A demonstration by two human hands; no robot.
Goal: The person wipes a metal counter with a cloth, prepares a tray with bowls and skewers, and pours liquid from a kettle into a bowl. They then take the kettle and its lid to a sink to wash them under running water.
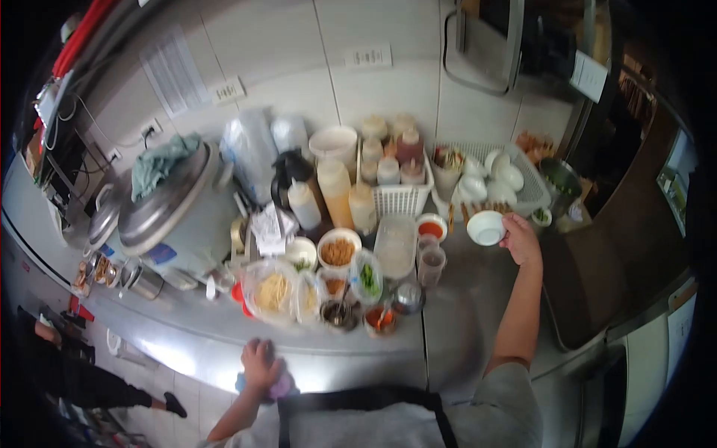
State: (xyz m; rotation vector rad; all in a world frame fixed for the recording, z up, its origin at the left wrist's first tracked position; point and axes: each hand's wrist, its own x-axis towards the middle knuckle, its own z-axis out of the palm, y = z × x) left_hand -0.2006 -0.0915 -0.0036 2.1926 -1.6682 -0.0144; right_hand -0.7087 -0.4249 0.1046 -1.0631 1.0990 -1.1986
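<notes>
A small white bowl [486, 228] is in my right hand [520, 239], the fingers gripping its right rim above the counter. It is tilted a little, and its inside looks white and bare. My left hand [261, 366] rests at the counter's front edge, fingers curled over a crumpled purple and blue cloth [281, 386], mostly hidden under the hand. Just beyond the bowl stand a dish of red sauce [431, 229] and a perforated tray [529, 179] with several white bowls [508, 176].
Across the middle stand squeeze bottles [334, 193], a bowl of brown crumbs [337, 252], a bag of pale shreds [271, 290], chopped greens [367, 278] and a clear lidded container [395, 246]. Large lidded pots [168, 201] fill the left. A dark tray [582, 287] lies right. Another person's leg [112, 384] shows lower left.
</notes>
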